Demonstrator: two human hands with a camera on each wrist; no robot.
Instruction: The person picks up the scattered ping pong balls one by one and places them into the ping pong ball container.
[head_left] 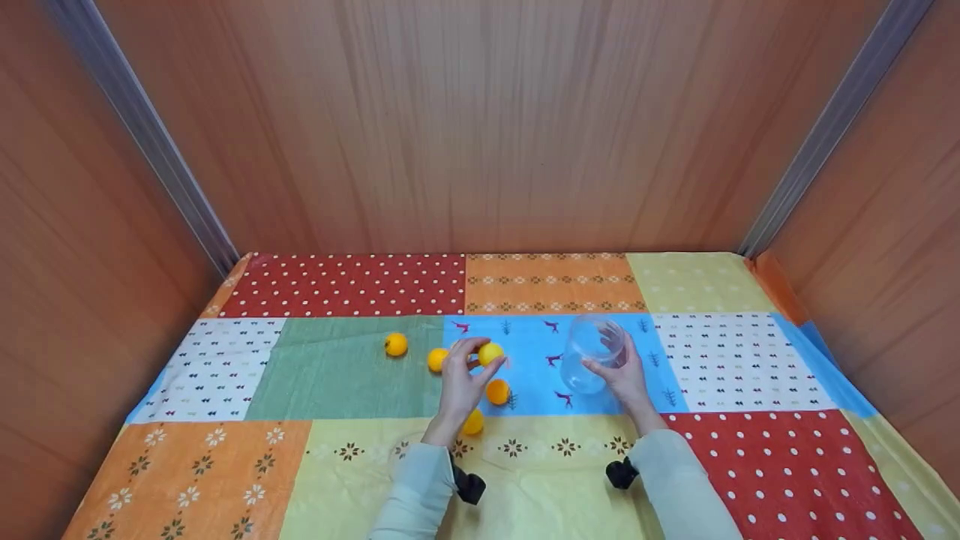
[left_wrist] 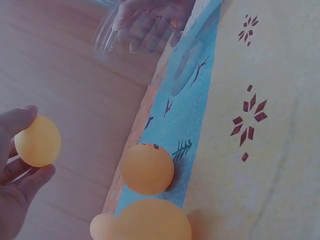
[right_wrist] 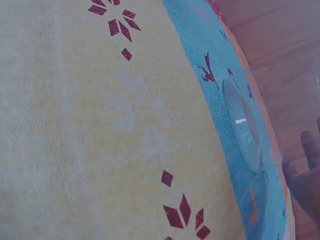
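Sleeves (head_left: pixel 416 487): pale, one per forearm, at the near edge of view.
Wrist cameras (head_left: pixel 469 487): black, one by each cuff.
Near ball (head_left: pixel 472 421): orange, by the yellow/blue patch seam, partly behind the left wrist in the head view.
Blue-patch ball (head_left: pixel 497 391): orange, resting on the cloth, just right of the left hand (head_left: pixel 463 379).
Left hand: thumb and fingertips pinch the held ball (head_left: pixel 491 352); fingers bent, gap just ball-wide.
Held ball: yellow, raised off the cloth, left of the jar and apart from it.
Right hand (head_left: pixel 628 375): grips the jar from its right, thumb on the near side, fingers behind the clear wall.
Jar (head_left: pixel 576 367): transparent, rim up, over the blue patch.
Seam ball (head_left: pixel 436 361): orange, near the green/blue seam, partly hidden by the left hand.
Far-left ball (head_left: pixel 396 344): orange with a dark mark, on the green patch, apart from the others.
Cloth (head_left: pixel 345 375): patchwork, printed with dots, stars, deer.
Back panel (head_left: pixel 487 127): wood-grain, between two metal posts (head_left: pixel 154 131).
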